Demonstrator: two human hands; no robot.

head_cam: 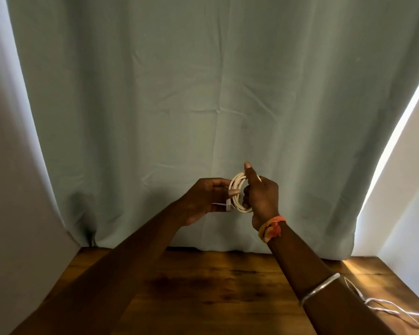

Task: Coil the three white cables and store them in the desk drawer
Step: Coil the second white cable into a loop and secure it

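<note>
A white cable is wound into a small coil and held up in the air above the wooden desk. My right hand grips the coil on its right side, with the index finger pointing up through it. My left hand pinches the coil's left side, where the plug end sits. A second white cable lies loose on the desk at the lower right, partly hidden by my right forearm. No drawer is in view.
A pale green curtain hangs right behind the desk and fills most of the view. Bright light comes in along its right edge. My right forearm wears a metal bangle and an orange thread band.
</note>
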